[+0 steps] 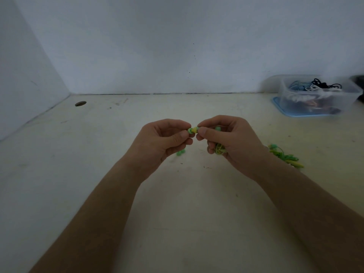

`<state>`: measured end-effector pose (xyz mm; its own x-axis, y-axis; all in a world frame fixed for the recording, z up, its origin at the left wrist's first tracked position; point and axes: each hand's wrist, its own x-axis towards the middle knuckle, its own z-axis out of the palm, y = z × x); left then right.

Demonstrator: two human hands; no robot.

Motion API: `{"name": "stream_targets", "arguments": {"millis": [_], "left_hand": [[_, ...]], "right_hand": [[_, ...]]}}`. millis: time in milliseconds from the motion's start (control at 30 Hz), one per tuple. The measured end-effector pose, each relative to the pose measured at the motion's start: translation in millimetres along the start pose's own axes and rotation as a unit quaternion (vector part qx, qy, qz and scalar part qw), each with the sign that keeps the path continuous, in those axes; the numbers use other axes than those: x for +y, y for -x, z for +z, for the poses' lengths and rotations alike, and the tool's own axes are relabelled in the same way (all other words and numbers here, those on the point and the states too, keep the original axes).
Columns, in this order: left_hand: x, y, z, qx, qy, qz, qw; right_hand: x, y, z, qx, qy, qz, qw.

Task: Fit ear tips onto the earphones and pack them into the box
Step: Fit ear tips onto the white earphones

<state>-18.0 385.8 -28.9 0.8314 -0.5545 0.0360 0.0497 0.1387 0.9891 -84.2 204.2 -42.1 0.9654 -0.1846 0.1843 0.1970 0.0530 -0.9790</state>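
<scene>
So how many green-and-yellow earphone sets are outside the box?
2. One set is bundled in the right hand; the other set lies on the table just right of that hand. Others may be hidden in the box.

1. The table [197, 209] has a pale cream top, scuffed and dotted with small dark specks.
2. A clear plastic box [295, 104] stands at the far right of the table on a blue lid [279, 109], which lies flat on the top.
3. Green and yellow earphones [285, 157] lie with their cable bunched. They are in front of the box, nearer the viewer and slightly to its left.
4. Green ear tips [180, 153] lie well left of the box and nearer the viewer. They are too blurred to count.
5. A round hole [80, 103] is cut in the top far to the left of the box, at about the same depth.
</scene>
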Motion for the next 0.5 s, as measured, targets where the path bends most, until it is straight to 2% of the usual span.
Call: {"name": "stream_targets", "arguments": {"millis": [500], "left_hand": [[-0.1,1.1,-0.5,-0.010,-0.007,-0.012,1.000]], "right_hand": [[-3.5,0.7,-3.6,-0.050,-0.008,0.013,0.999]]}}
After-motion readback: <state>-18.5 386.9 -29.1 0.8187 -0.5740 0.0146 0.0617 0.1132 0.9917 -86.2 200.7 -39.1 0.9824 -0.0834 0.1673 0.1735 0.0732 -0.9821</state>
